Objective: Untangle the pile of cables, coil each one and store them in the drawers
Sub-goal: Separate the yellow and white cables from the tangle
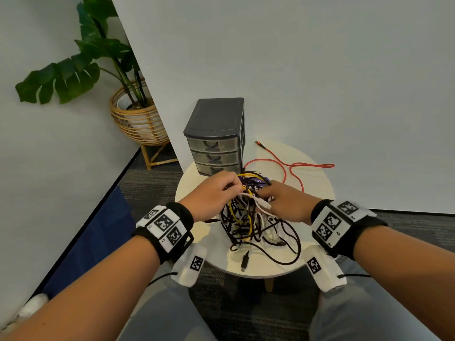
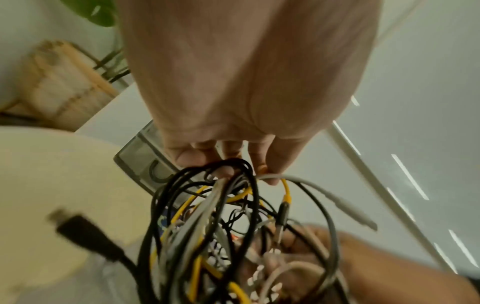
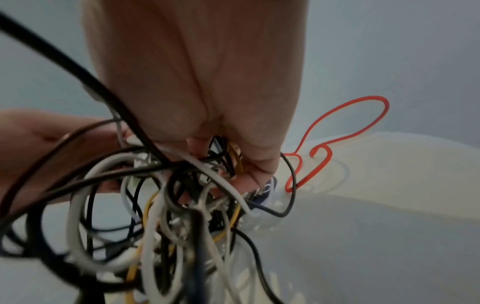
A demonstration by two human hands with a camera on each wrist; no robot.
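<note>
A tangled pile of black, white and yellow cables [image 1: 248, 222] lies on the round cream table [image 1: 315, 183]. My left hand [image 1: 216, 190] grips strands at the top of the pile; in the left wrist view its fingers [image 2: 267, 162] pinch a yellow cable [image 2: 285, 189] and a white cable [image 2: 324, 195]. My right hand [image 1: 283, 200] is dug into the pile from the right, fingers curled round several strands [image 3: 233, 158]. A red cable [image 1: 295, 166] lies loose behind the pile. The grey three-drawer unit [image 1: 216, 136] stands at the table's back, drawers closed.
A black USB plug [image 1: 245, 260] lies at the table's near edge. A potted plant in a rattan stand [image 1: 138, 119] is on the floor at the left. A white wall panel [image 1: 295, 70] rises right behind the table. My knees are under the table's near edge.
</note>
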